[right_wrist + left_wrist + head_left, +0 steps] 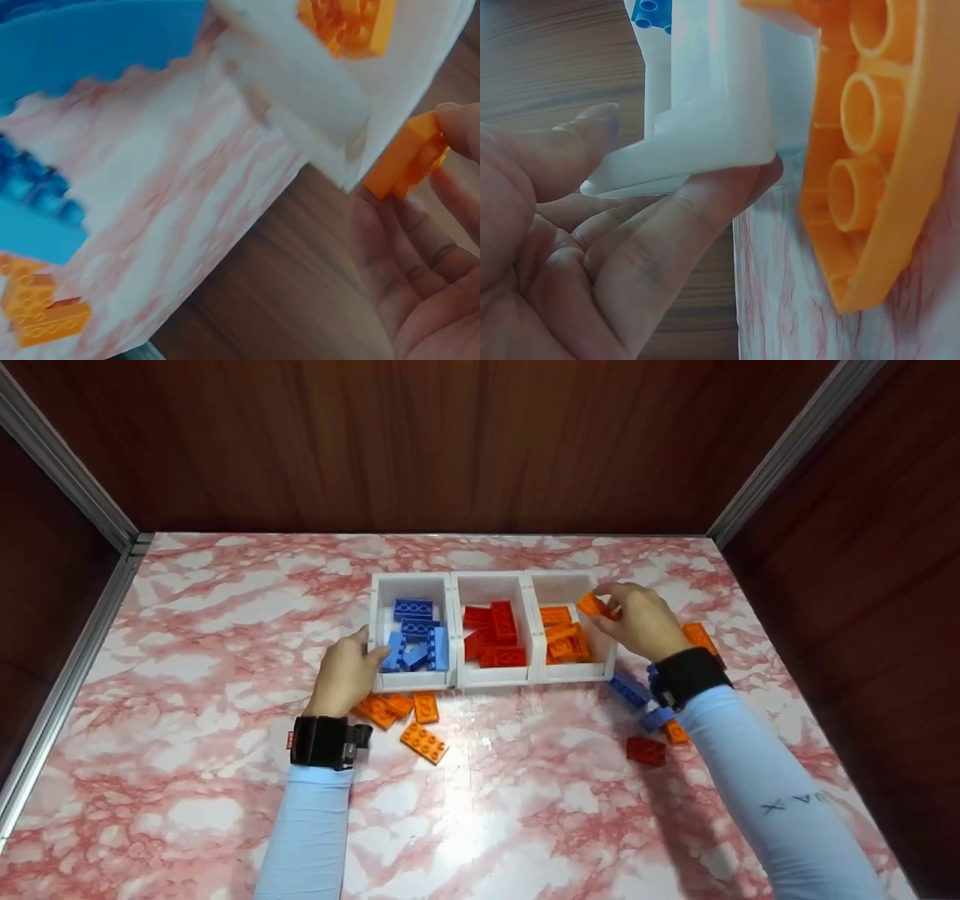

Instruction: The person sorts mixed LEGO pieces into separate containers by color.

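Three joined white bins stand in a row at mid-table. The left bin has several blue bricks, the middle bin red bricks, the right bin orange bricks. My left hand grips the left bin's outer wall, thumb over the rim and fingers beneath its edge, as the left wrist view shows. Above the right bin's outer side, my right hand pinches an orange brick between thumb and fingers.
Several loose orange bricks lie in front of the left bin. Right of the bins are blue bricks, a red brick and orange bricks, partly hidden by my right wrist. Dark wood panels wall the table's back and sides.
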The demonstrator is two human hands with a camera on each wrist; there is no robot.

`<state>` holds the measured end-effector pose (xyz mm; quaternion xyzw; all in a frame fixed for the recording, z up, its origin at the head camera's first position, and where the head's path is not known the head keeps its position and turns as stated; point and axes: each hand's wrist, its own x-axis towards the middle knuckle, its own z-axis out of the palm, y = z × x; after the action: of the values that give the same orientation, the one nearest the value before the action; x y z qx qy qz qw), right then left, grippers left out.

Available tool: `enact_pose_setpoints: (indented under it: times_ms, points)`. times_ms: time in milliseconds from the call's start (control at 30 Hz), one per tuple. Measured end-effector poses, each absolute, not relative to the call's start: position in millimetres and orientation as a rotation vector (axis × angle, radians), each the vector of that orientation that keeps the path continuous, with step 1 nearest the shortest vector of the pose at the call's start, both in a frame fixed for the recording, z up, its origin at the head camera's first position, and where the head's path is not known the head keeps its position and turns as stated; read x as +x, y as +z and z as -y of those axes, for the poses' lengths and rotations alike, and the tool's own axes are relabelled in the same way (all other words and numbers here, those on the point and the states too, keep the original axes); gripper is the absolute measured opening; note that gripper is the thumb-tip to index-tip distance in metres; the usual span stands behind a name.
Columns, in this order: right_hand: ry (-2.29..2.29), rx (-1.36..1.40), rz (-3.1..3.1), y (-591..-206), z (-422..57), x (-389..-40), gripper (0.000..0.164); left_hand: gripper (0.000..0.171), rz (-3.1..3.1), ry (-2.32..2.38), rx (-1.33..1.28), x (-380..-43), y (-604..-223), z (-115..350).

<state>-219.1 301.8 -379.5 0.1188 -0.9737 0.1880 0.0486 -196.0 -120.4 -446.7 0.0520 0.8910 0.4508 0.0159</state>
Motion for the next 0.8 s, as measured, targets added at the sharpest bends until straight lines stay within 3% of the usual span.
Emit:
enact_pose_setpoints:
  times_ms: [433,800]
  points:
    - [0.47,0.538,3.003,-385.0,-263.7,-253.2,0.033,0.057,-2.748,1.384,0.118,-194.4,-445.8,119.4]
    - [0.486,0.462,2.869,-365.5,-333.1,-255.9,0.026,0.055,-2.755,1.401,0.158,-195.1,-446.8,121.0]
